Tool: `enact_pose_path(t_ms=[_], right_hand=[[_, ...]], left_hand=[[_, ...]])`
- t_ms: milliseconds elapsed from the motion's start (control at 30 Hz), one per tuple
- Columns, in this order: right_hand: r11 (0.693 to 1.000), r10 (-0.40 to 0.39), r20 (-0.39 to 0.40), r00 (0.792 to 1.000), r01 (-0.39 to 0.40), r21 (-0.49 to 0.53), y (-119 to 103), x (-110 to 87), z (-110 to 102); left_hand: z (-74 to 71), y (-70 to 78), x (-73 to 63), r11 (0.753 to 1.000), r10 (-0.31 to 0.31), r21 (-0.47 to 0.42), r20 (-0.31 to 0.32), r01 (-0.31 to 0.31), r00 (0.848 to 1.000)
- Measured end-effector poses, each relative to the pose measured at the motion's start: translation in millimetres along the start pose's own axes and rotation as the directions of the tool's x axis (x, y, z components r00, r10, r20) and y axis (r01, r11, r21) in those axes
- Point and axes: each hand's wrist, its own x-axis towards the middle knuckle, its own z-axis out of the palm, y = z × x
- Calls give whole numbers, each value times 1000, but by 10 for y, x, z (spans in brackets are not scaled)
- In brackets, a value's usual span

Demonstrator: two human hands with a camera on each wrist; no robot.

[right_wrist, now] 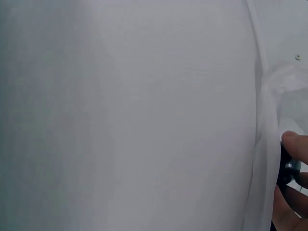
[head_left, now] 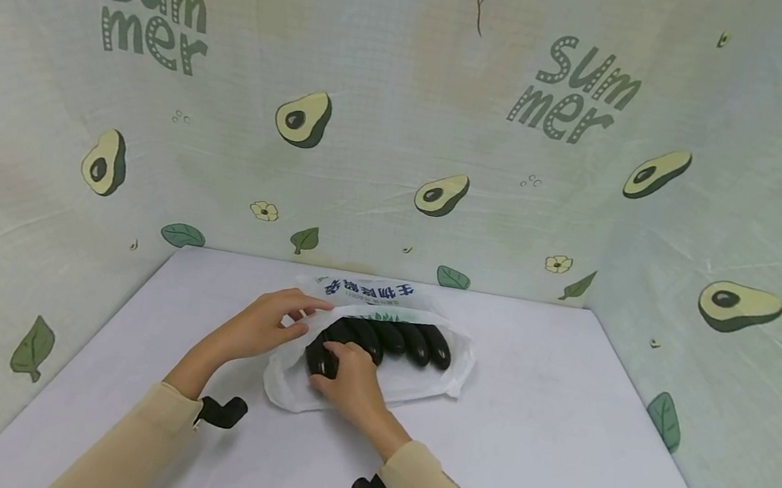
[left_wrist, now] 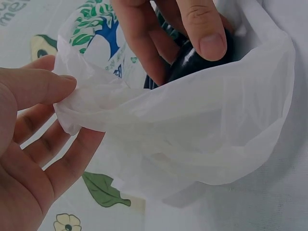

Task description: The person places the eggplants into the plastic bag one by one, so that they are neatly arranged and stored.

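A white plastic bag (head_left: 290,385) with blue printing and green leaf print lies with its mouth open toward me. Inside, several dark glossy eggplants (head_left: 435,347) lie side by side in a row. My left hand (head_left: 265,325) pinches the bag's rim (left_wrist: 72,103) at the left, thumb on one side and fingers behind the film. Reaching into the mouth, my right hand (head_left: 356,386) grips the leftmost eggplant (head_left: 320,361). In the left wrist view its thumb and fingers lie around that dark eggplant (left_wrist: 192,62). The right wrist view shows it at the right edge.
The bag rests on a white tabletop (head_left: 529,433) near the back edge. Behind and at both sides hangs a pale cloth (head_left: 390,50) printed with avocados, leaves and lettering. Black camera mounts (head_left: 223,411) stick out from both wrists.
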Motion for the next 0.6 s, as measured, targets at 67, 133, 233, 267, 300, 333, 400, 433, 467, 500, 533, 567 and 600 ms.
enact_pose_path(t_ms=[67,133,233,267,300,333,400,433,467,500,533,567,600], right_hand=[[1000,0,9,1000,0,-2,-3,9,0],[1000,-1,17,1000,1,-1,-4,10,-13],[1000,-14,40,999,14,13,4,-9,-64],[1000,-20,52,998,19,20,10,-22,-95],[999,-33,63,997,31,28,17,-36,-133],[999,-41,79,996,38,36,28,-55,-178],[997,-58,113,992,52,61,56,-100,-292],[995,-70,126,990,61,74,77,-128,-360],[994,-80,135,988,70,83,101,-155,-430],[993,-89,139,986,77,89,125,-186,-505],[992,-94,141,985,80,99,154,-218,-585],[990,-106,136,985,92,106,182,-246,-671],[989,-114,130,985,101,106,209,-276,-760]], left_hand=[[0,-4,-1,1000,2,-2,-3,-2,1000],[-2,-12,-5,1000,10,0,-8,-10,1000],[-4,-21,-14,1000,21,5,-19,-21,1000],[-7,-22,-19,1000,21,6,-22,-21,1000],[-8,-24,-27,1000,24,8,-24,-24,999],[-11,-25,-34,1000,23,9,-25,-22,999],[-20,-20,-49,1000,9,13,-27,-8,1000],[-27,-17,-58,1000,5,13,-24,-5,1000],[-33,-15,-64,1000,1,18,-21,0,1000],[-43,-12,-73,1000,2,19,-20,-2,1000],[-53,-11,-82,1000,-5,19,-17,5,1000],[-65,-11,-91,1000,-1,18,-17,1,1000],[-78,-11,-101,1000,0,17,-15,0,1000]])
